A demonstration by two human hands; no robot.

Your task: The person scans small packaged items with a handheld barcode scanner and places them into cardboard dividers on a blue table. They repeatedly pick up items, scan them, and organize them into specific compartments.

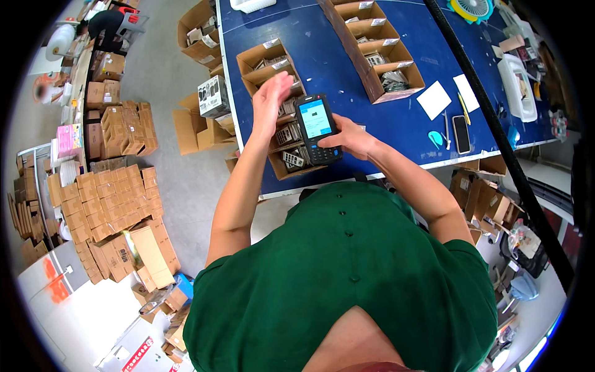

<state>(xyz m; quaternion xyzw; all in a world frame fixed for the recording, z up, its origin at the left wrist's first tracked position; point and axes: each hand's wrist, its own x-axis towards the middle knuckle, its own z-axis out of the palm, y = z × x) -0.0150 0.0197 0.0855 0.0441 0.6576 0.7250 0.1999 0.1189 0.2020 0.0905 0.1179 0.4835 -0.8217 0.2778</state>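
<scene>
My right hand (pixel 350 137) grips a black handheld barcode terminal (pixel 317 124) with a lit screen and a keypad, its thumb lying over the keys. Just left of the device, my left hand (pixel 272 102) is raised with fingers stretched out and nothing in it. Both hands are above a long divided cardboard bin (pixel 259 57), whose compartments hold small packaged items (pixel 292 159). The terminal hides part of the bin's near compartments.
Another divided cardboard bin (pixel 364 73) stands farther back on the blue table (pixel 458 56). To the right lie white paper (pixel 434 100), a smartphone (pixel 461 134) and a teal tool (pixel 435 139). A black pole (pixel 496 124) crosses the right side. Stacked cartons (pixel 108 198) and a bending person (pixel 105 28) are at left.
</scene>
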